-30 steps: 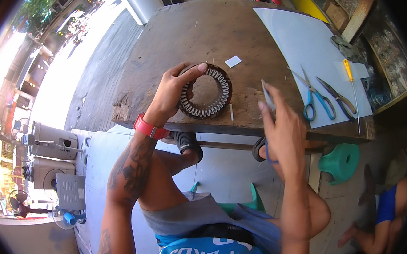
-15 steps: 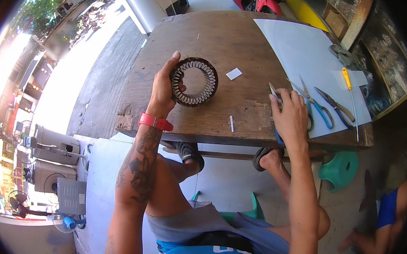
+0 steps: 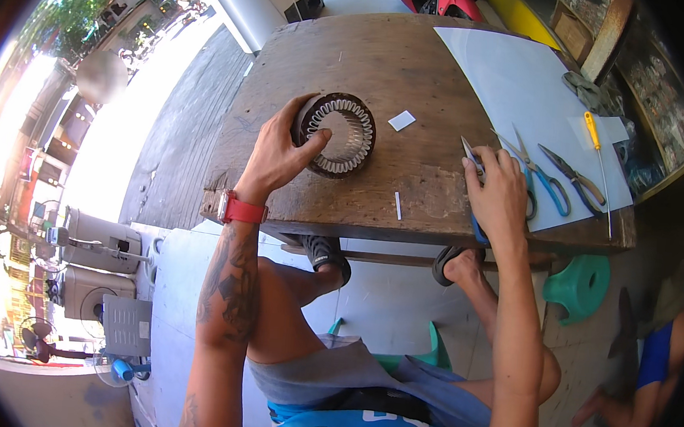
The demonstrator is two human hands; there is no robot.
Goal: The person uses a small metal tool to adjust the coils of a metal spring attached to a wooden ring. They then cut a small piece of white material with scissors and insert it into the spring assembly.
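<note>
My left hand [image 3: 276,155], with a red watch on its wrist, grips a ring-shaped motor stator core [image 3: 310,124] on the left half of the wooden table. The thumb hooks over the rim into the bore, and the fingers are mostly hidden behind it. White liners [image 3: 331,165] line the slots around the inside. Over a blue-handled tool [image 3: 477,229] with a pointed metal tip, my right hand [image 3: 498,189] lies with curled fingers; its palm hides the tool's middle. A white paper piece [image 3: 401,121] and a thin white strip [image 3: 398,205] lie between the hands.
On a white sheet [image 3: 490,73] to the right lie blue-handled scissors [image 3: 546,184], dark-handled pliers [image 3: 571,175] and a yellow-handled screwdriver [image 3: 593,132]. A green stool [image 3: 578,289] stands below the wooden table [image 3: 289,59]. Another person's arm [image 3: 629,412] shows at lower right.
My left hand has shifted its hold: the thumb now reaches over the near rim into the bore, and the stator core is turned slightly. The right hand stays on the blue-handled tool.
</note>
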